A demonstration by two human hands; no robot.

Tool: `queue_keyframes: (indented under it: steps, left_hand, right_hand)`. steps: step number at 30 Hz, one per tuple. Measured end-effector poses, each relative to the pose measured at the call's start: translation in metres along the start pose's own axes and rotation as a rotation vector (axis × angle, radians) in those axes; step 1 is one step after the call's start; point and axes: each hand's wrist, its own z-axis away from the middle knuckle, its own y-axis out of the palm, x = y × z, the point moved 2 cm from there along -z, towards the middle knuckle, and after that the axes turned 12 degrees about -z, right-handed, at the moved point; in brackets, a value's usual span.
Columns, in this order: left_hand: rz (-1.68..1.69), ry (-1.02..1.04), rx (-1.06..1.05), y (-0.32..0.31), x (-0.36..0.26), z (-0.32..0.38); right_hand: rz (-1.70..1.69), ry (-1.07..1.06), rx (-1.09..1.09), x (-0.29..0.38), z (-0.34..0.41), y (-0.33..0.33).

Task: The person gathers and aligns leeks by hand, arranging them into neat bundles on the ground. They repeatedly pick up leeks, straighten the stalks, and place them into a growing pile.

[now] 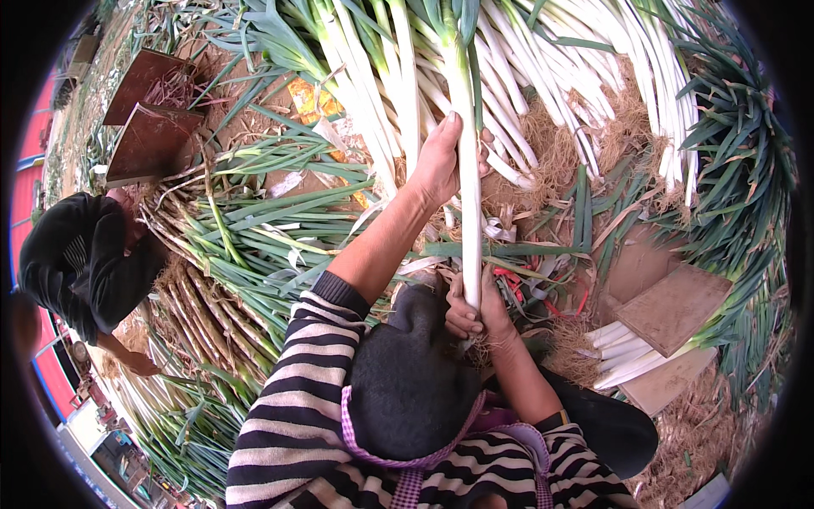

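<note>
A long, thick scallion (469, 191) with a white stem runs upright through the middle of the view, its green top leaving the upper edge. My left hand (442, 156) is wrapped around the stem at its upper part. Lower down, my right hand (477, 308) grips the stem near its root end, above my knee in dark trousers (413, 388). Some thin roots show below the right fingers. Behind the left hand lie many loose scallions (381, 95) with white stems and green leaves.
Brown boards (674, 308) at the right stand around several white-stemmed scallions (629, 353). More boards (152, 140) stand at the upper left. Unpeeled brownish stalks (210, 318) are heaped at left, near another person (95, 261) in dark clothes. Red ribbon (509, 283) lies among leaf scraps.
</note>
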Motion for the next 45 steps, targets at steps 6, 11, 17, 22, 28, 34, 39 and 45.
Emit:
queue_keyframes:
  steps: [6,11,17,22,28,34,39,45]
  left_hand:
    - [0.025,-0.134,-0.026,-0.009,0.04,0.04]
    - [-0.081,-0.143,0.016,-0.007,0.034,0.024]
    - [-0.054,-0.172,0.039,0.001,0.02,0.021]
    - [-0.185,-0.112,-0.003,0.003,0.024,0.018]
    - [-0.195,-0.051,-0.053,0.007,0.025,0.019]
    - [-0.111,-0.11,-0.128,0.014,0.023,0.015]
    - [0.061,-0.121,-0.178,0.001,0.006,0.0]
    - [0.214,-0.006,0.093,0.015,-0.047,0.019]
  right_hand:
    - [0.62,-0.199,-0.348,0.016,-0.014,0.011]
    - [1.467,-0.807,-0.446,0.053,-0.041,0.042]
    - [0.973,-0.524,-0.487,0.077,-0.035,0.029]
    - [0.82,-0.626,-0.523,0.087,-0.024,0.03]
    - [1.61,-0.908,-0.591,0.089,-0.024,0.04]
    - [0.46,-0.832,-0.575,0.094,-0.002,0.029]
    - [0.045,-0.402,-0.106,0.065,0.074,0.01]
    - [2.04,0.266,-0.586,0.001,0.132,-0.033]
